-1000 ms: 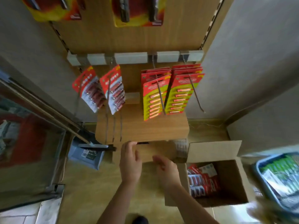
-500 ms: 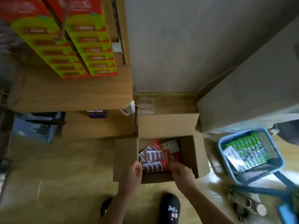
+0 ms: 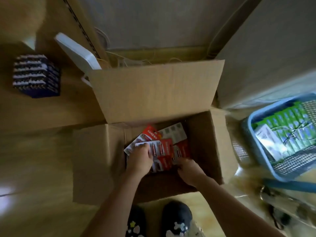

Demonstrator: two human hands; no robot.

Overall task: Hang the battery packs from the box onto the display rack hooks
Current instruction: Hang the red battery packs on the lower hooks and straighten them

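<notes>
wooden floor [image 3: 42, 168], a cardboard box [image 3: 153, 91] sitting open on it. fingers [image 3: 145, 148] of the left hand [image 3: 139, 159] are curling over the top pack [image 3: 158, 148], gripping its edge. the right hand [image 3: 189, 170] is burying its fingertips among the battery packs [image 3: 174, 134] on the box bottom, pinching or not i cannot tell. they're looking light, stiff and slick, so the card edge is seeming the best hold.
</notes>
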